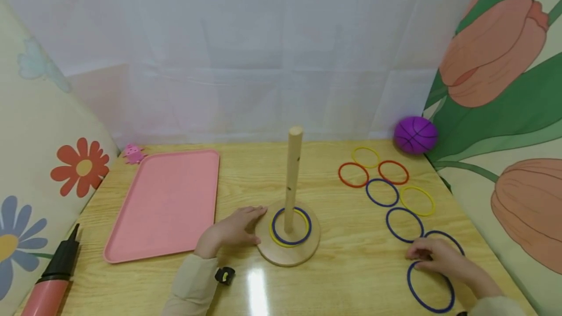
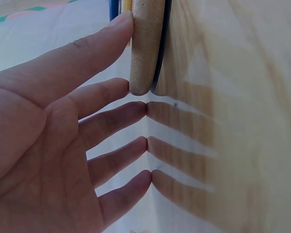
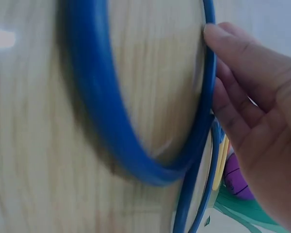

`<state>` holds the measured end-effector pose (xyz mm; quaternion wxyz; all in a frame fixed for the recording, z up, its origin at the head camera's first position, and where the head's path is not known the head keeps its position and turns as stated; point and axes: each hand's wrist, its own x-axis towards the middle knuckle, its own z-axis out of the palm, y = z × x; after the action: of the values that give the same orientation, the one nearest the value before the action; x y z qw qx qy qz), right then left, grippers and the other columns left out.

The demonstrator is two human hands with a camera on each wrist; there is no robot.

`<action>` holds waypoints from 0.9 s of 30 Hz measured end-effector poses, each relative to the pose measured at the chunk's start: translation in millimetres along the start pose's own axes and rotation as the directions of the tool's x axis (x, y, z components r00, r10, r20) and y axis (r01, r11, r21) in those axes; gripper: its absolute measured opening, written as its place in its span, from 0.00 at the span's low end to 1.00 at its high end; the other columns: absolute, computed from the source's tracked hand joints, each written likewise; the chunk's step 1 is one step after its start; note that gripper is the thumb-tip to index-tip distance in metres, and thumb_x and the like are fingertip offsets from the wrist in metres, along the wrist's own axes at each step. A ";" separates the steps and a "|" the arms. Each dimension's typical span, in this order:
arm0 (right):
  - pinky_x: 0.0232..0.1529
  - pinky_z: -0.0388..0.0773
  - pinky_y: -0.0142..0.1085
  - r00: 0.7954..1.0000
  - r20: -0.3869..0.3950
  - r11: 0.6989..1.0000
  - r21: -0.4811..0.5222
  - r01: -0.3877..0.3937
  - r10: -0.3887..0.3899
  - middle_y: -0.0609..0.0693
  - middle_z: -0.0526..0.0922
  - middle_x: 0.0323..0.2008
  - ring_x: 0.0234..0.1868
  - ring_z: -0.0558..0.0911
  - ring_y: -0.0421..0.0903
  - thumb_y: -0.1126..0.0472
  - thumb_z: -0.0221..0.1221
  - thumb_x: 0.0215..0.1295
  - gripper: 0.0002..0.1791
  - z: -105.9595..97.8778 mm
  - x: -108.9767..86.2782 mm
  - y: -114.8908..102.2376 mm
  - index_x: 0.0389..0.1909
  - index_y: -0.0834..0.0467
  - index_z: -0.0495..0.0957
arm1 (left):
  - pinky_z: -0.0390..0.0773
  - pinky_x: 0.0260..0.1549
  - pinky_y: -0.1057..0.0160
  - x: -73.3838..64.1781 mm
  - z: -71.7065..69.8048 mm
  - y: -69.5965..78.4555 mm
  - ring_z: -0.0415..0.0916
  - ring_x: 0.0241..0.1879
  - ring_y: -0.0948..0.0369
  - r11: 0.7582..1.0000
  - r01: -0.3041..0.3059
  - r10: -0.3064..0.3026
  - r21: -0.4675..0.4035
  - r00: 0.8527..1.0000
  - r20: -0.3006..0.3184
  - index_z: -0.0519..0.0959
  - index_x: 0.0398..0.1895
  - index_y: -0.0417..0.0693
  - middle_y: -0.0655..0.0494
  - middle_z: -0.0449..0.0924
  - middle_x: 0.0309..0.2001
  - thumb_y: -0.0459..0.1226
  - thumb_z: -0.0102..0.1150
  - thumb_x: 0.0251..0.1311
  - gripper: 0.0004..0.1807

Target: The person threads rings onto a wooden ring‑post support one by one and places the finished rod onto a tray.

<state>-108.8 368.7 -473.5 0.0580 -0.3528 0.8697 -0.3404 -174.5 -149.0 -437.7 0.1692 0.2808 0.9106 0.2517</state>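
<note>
A wooden peg (image 1: 293, 179) stands upright on a round wooden base (image 1: 287, 256). A blue ring (image 1: 310, 228) and a yellow ring (image 1: 273, 239) lie around its foot. My left hand (image 1: 232, 229) rests at the base's left edge, fingers spread; in the left wrist view the thumb (image 2: 106, 43) touches the base (image 2: 146, 53) and the other fingertips meet the tabletop. At the near right, my right hand (image 1: 443, 257) pinches the far edge of a blue ring (image 1: 410, 289) between thumb and fingers. The right wrist view shows the thumb (image 3: 223, 41) over that ring (image 3: 99, 77).
Beyond the right hand lie more blue rings (image 1: 387, 218), red rings (image 1: 339, 174) and yellow rings (image 1: 433, 203). A purple ball (image 1: 415, 135) sits at the back right. Left are a pink tray (image 1: 171, 204), a small pink pig figure (image 1: 133, 154) and a large pink-and-black marker shape (image 1: 52, 277).
</note>
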 end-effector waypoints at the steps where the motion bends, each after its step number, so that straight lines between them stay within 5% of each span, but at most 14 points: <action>1: 0.27 0.77 0.25 1.000 0.003 1.000 -0.006 -0.003 0.003 0.43 0.83 0.30 0.33 0.76 0.25 0.67 0.69 0.52 0.11 0.4 1.0 -0.4 0.35 0.53 0.80 | 0.57 0.69 0.35 -0.1 -0.1 0.0 0.57 0.68 0.33 1.000 0.001 -0.001 -0.001 1.000 0.001 0.62 0.70 0.34 0.31 0.62 0.69 0.39 0.68 0.53 0.42; 16: 0.30 0.78 0.26 1.000 0.016 0.999 0.042 -0.007 0.006 0.42 0.83 0.31 0.35 0.78 0.27 0.67 0.65 0.57 0.07 3.3 7.5 -1.7 0.34 0.51 0.82 | 0.56 0.69 0.35 -0.9 -0.2 0.4 0.56 0.68 0.34 1.000 0.007 -0.007 -0.018 1.000 0.002 0.62 0.70 0.34 0.31 0.61 0.69 0.40 0.69 0.53 0.42; 27: 0.32 0.82 0.27 0.985 -0.066 0.984 0.092 -0.154 0.160 0.41 0.84 0.32 0.35 0.78 0.27 0.67 0.64 0.58 0.05 -0.1 37.0 -29.6 0.34 0.54 0.82 | 0.54 0.69 0.33 -1.6 -0.8 1.2 0.54 0.69 0.32 0.999 0.015 -0.015 -0.047 1.000 0.009 0.62 0.70 0.33 0.30 0.60 0.69 0.38 0.68 0.54 0.42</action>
<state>-119.3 329.3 -449.6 0.0681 -0.2676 0.8807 -0.3849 -173.1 -149.4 -436.1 0.1816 0.2711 0.9057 0.2707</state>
